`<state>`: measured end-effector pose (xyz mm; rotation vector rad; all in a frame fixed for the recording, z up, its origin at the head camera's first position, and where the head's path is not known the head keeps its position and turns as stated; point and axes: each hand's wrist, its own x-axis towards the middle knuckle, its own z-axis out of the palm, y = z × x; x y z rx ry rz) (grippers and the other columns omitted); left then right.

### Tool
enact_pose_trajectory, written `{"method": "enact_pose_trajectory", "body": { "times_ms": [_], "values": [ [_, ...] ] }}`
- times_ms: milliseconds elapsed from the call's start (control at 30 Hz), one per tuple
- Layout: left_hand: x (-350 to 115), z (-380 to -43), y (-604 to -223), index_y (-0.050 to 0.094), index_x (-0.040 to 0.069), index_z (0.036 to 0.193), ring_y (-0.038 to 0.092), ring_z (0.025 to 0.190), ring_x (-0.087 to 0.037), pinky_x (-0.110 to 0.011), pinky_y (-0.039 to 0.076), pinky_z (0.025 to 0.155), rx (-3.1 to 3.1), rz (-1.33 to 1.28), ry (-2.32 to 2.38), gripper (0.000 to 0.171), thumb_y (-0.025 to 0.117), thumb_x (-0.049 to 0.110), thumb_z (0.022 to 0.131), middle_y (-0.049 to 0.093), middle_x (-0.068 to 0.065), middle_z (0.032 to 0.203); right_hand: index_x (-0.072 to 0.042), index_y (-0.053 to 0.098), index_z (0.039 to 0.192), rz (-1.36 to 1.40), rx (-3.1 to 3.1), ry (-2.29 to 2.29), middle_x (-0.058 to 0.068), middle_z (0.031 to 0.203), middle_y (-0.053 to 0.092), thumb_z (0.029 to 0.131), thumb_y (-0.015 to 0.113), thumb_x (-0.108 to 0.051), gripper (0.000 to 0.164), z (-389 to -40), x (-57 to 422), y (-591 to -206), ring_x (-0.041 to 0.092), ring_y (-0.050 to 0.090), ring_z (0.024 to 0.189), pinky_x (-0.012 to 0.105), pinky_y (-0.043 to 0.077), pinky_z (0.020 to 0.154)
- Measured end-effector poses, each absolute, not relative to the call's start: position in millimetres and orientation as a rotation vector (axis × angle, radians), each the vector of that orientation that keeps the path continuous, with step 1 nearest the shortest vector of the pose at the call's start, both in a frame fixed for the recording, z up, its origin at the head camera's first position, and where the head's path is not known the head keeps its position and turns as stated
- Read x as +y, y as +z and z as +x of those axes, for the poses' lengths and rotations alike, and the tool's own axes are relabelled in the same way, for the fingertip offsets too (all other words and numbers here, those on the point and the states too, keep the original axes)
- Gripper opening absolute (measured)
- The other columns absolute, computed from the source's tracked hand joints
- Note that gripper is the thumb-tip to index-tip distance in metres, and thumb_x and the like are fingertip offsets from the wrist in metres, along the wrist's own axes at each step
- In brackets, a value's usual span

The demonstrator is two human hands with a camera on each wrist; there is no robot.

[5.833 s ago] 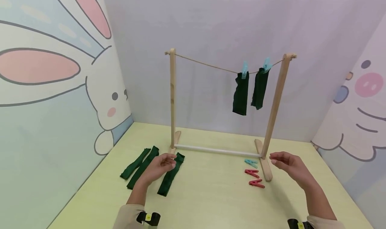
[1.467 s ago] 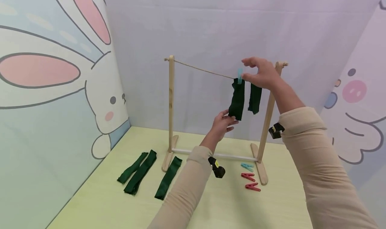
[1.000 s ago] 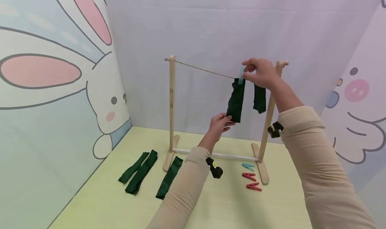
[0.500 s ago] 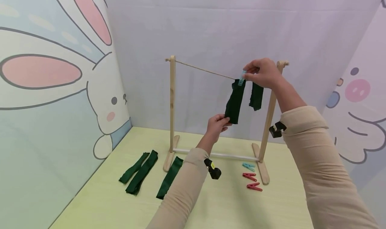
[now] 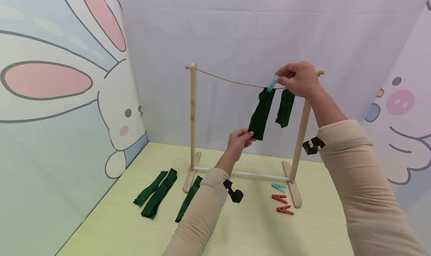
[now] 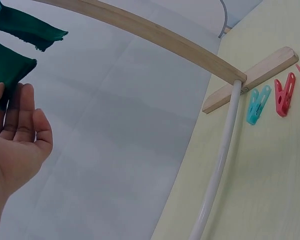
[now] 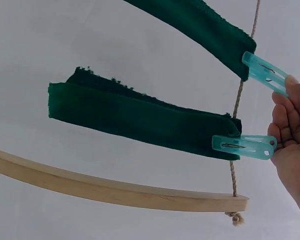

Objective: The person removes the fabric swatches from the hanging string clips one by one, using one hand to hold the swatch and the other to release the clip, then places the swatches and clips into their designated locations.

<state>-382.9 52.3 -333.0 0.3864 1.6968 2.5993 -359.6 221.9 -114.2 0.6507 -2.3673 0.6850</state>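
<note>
Pale yellow tabletop (image 5: 111, 226) spreads under a grey-white fabric backdrop (image 5: 215, 35), with a cartoon rabbit (image 5: 118, 110) on the left wall and a pink-snouted figure (image 5: 400, 102) on the right. A wooden rack stands near the back: left post (image 5: 193, 113), right post (image 5: 300, 140), white rod (image 5: 259, 175) low between them, rope (image 5: 229, 80) strung across the top. Three dark green strips (image 5: 159, 194) lie at the left, one partly covered by the left sleeve (image 5: 198, 218). Beside the rack's right foot (image 5: 295, 194) lie a blue peg (image 5: 278, 187) and two red pegs (image 5: 285, 210). The hands are apart: the right hand (image 5: 299, 78) pinches the clipped peg (image 5: 272, 83) on the nearer hanging cloth (image 5: 262, 113), while the left hand (image 5: 240, 140) pinches that cloth's lower corner. In the head view, the right hand blocks part of the rope and the second cloth's (image 5: 285, 108) own peg (image 7: 244, 146).
</note>
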Motion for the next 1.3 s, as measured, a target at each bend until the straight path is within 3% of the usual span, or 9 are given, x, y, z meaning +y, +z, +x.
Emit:
{"method": "enact_pose_trajectory", "body": {
  "times_ms": [400,633,933,1100,1300],
  "values": [
    [42,-377,-338,0.063,-0.006,0.106,0.062,0.067,-0.011,-0.029,0.050,0.069,1.729,0.441,2.553,0.020,0.061,0.007,0.090,0.065,-0.007,0.081,0.004,0.067,0.102,0.643,-2.297,0.696,0.019,0.093,0.065,0.089,0.064,-0.015,0.024,-350,228,-114,0.006,0.051,0.078,0.016,0.039,0.067],
    [25,-371,-343,0.063,-0.002,0.108,0.063,0.067,-0.011,-0.027,0.049,0.067,1.784,0.314,2.485,0.021,0.060,0.009,0.090,0.066,-0.005,0.082,0.003,0.066,0.108,0.699,-2.275,0.736,0.019,0.094,0.064,0.087,0.067,-0.016,0.028,-339,230,-121,0.006,0.051,0.081,0.015,0.040,0.070],
    [3,-363,-349,0.062,-0.002,0.108,0.062,0.066,-0.011,-0.024,0.045,0.061,1.829,0.316,2.439,0.021,0.061,0.011,0.091,0.065,-0.003,0.077,0.003,0.069,0.100,0.753,-2.229,0.764,0.011,0.079,0.065,0.082,0.072,-0.011,0.023,-332,239,-145,0.004,0.050,0.073,0.017,0.038,0.065],
    [-10,-356,-355,0.064,-0.002,0.104,0.063,0.071,-0.015,-0.027,0.047,0.065,1.930,0.283,2.354,0.022,0.065,0.014,0.089,0.065,-0.003,0.076,0.003,0.069,0.099,0.783,-2.242,0.783,0.011,0.078,0.065,0.081,0.072,-0.008,0.022,-330,244,-160,0.002,0.051,0.073,0.015,0.039,0.066],
    [-22,-345,-366,0.064,-0.005,0.103,0.062,0.071,-0.014,-0.040,0.048,0.080,1.968,0.287,2.315,0.024,0.067,0.012,0.087,0.064,-0.004,0.080,0.004,0.068,0.098,0.835,-2.254,0.800,0.011,0.079,0.065,0.080,0.073,-0.009,0.023,-324,248,-177,0.000,0.052,0.073,0.014,0.039,0.065]
  ]
}}
